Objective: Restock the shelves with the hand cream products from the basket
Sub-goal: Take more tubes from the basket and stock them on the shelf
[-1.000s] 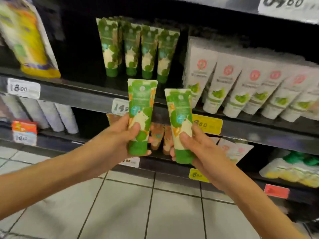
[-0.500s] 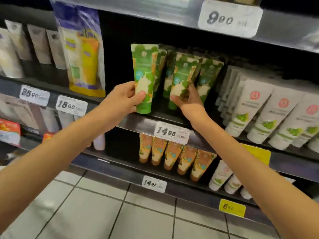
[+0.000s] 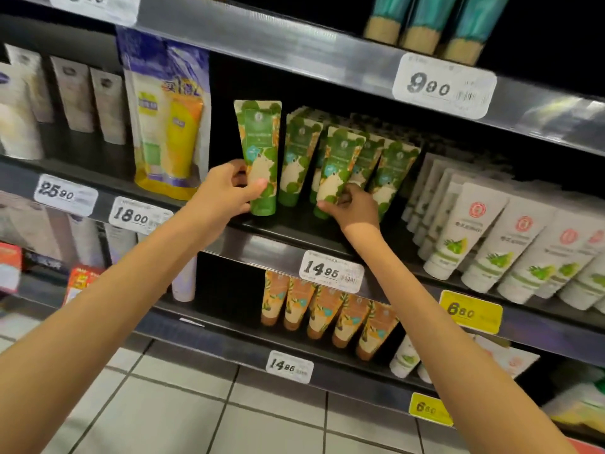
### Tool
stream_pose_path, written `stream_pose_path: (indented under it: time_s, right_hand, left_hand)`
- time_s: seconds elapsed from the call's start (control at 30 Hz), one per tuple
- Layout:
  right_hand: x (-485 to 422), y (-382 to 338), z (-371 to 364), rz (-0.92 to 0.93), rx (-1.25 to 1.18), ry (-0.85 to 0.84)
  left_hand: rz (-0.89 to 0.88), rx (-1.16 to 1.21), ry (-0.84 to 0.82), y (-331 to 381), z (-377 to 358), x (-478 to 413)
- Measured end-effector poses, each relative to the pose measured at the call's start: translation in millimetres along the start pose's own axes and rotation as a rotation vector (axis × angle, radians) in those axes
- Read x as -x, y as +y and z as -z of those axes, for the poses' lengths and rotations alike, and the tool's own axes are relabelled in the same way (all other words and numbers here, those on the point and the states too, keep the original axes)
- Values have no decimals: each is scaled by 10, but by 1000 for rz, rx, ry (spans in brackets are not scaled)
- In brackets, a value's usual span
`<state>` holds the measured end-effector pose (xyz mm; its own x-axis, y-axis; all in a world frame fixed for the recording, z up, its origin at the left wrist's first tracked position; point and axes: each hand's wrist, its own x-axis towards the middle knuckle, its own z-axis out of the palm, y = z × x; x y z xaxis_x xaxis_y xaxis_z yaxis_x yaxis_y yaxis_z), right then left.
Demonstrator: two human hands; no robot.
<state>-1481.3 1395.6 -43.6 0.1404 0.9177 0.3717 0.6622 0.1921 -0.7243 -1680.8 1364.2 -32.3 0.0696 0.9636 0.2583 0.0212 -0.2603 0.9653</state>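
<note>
The left hand (image 3: 226, 191) grips the first green tube (image 3: 262, 149) upright, cap down, at the front of the shelf (image 3: 262, 247). The right hand (image 3: 355, 208) pinches the second green tube (image 3: 339, 165), which is tilted, just in front of the stocked row (image 3: 393, 172).

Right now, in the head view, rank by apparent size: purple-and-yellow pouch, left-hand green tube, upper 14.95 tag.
1. purple-and-yellow pouch
2. green tube in the left hand
3. upper 14.95 tag, though nearer the camera
</note>
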Motion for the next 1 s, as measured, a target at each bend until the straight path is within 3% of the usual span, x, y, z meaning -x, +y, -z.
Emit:
stream_pose_path:
  time_s: [0.43, 0.93, 1.0]
  right_hand:
    - [-35, -1, -36, 87, 46, 5]
    - [-36, -34, -72, 62, -12, 42]
    - [19, -65, -56, 54, -11, 107]
  left_hand:
    - [53, 10, -19, 6, -47, 96]
    - [59, 96, -60, 43, -159, 123]
    - [71, 126, -67, 53, -174, 127]
